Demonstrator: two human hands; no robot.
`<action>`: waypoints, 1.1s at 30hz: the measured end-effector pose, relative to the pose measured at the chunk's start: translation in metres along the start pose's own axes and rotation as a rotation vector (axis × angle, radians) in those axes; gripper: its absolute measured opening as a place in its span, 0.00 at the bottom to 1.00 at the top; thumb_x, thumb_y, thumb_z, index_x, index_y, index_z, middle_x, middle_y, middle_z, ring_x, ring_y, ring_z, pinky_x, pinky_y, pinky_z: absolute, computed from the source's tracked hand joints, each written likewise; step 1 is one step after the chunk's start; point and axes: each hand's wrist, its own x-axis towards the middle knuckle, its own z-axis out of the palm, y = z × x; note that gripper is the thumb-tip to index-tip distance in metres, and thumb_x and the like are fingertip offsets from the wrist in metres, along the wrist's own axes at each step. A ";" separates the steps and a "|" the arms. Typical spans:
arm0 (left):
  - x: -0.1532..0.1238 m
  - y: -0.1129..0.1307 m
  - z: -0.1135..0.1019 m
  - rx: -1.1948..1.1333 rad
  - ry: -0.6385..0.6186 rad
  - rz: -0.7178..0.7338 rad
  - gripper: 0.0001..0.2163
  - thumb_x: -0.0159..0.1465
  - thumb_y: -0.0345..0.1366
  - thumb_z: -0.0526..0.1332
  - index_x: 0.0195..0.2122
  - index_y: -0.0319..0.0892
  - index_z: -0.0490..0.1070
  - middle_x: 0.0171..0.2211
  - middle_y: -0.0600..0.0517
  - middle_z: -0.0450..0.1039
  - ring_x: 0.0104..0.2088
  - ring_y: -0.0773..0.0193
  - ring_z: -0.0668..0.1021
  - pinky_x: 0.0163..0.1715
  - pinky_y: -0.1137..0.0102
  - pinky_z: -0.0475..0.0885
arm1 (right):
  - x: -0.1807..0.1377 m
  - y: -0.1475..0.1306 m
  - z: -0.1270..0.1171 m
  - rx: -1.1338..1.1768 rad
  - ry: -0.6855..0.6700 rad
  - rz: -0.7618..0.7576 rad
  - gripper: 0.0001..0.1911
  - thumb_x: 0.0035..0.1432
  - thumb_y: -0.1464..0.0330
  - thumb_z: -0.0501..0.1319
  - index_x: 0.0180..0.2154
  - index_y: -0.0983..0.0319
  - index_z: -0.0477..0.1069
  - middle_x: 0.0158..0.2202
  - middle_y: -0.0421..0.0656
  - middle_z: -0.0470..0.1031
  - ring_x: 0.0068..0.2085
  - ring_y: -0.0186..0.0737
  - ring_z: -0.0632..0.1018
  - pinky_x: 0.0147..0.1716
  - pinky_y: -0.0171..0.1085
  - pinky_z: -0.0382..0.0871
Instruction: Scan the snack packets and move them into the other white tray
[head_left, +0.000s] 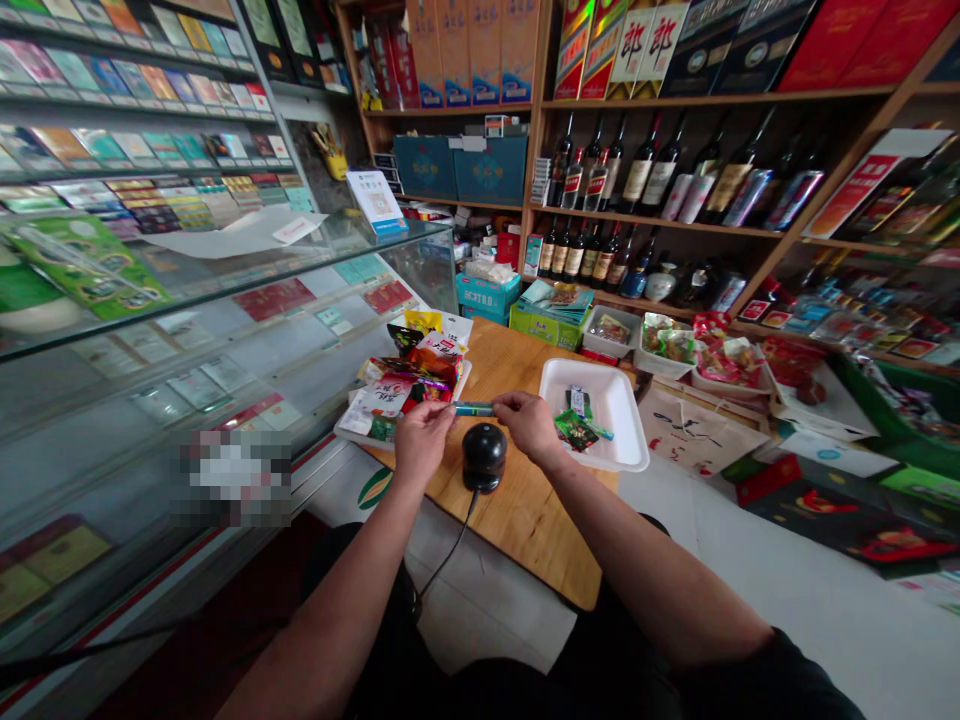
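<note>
My left hand and my right hand each pinch one end of a small teal snack stick, held level just above a black dome-shaped scanner with a cable, standing on a low wooden table. Left of my hands, a white tray holds a heap of coloured snack packets. To the right lies another white tray with a few small packets in it.
A glass display counter with flat boxes runs along the left. Wooden shelves of bottles and red boxes fill the back wall. More snack trays and cartons sit behind the table. Paper bags and boxes lie on the floor at right.
</note>
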 end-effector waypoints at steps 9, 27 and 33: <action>0.015 -0.016 0.021 0.156 0.001 0.051 0.14 0.57 0.46 0.67 0.37 0.40 0.78 0.31 0.48 0.79 0.31 0.61 0.79 0.34 0.68 0.72 | 0.010 0.025 -0.008 -0.020 0.105 0.058 0.10 0.53 0.66 0.64 0.37 0.61 0.80 0.34 0.42 0.81 0.34 0.39 0.79 0.36 0.36 0.71; 0.037 -0.042 0.035 0.339 -0.123 0.081 0.12 0.61 0.43 0.62 0.40 0.42 0.78 0.36 0.47 0.81 0.37 0.57 0.81 0.41 0.65 0.72 | 0.019 0.064 -0.008 -0.010 -0.002 0.125 0.13 0.55 0.65 0.60 0.38 0.62 0.80 0.31 0.41 0.80 0.30 0.35 0.75 0.32 0.33 0.67; 0.038 -0.045 0.037 0.406 -0.111 0.076 0.13 0.61 0.45 0.62 0.38 0.42 0.78 0.35 0.47 0.80 0.36 0.57 0.80 0.40 0.67 0.71 | 0.020 0.068 -0.009 -0.037 -0.015 0.112 0.13 0.55 0.65 0.60 0.39 0.62 0.81 0.31 0.41 0.79 0.31 0.35 0.75 0.34 0.33 0.68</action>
